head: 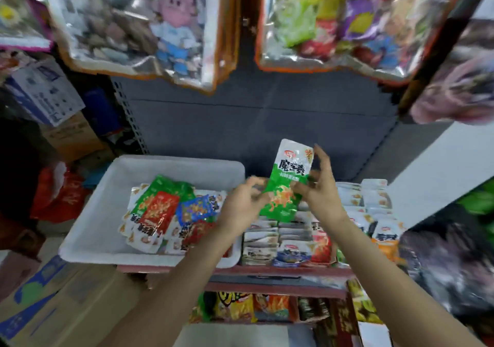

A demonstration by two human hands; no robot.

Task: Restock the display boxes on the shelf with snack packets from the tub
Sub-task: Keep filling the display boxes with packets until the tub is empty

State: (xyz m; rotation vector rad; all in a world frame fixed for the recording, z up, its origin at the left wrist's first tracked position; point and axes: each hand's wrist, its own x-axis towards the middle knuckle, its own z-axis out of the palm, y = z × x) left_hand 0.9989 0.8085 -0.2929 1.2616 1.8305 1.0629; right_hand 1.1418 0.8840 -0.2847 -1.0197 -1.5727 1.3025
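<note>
A green and white snack packet point(287, 178) stands upright in the air above the shelf, between both hands. My right hand point(320, 186) pinches its right edge, fingers spread above. My left hand point(244, 202) grips its lower left corner. The white tub point(107, 194) sits at the left on the shelf, holding several red, green, blue and white packets point(165, 213). Display boxes point(288, 242) packed with upright packets stand just under and to the right of my hands.
Large clear bags of toys and snacks point(149, 26) hang overhead. A lower shelf point(267, 309) carries more snack bags. Cardboard boxes point(48, 306) sit at the lower left, a white wall point(441, 165) at the right.
</note>
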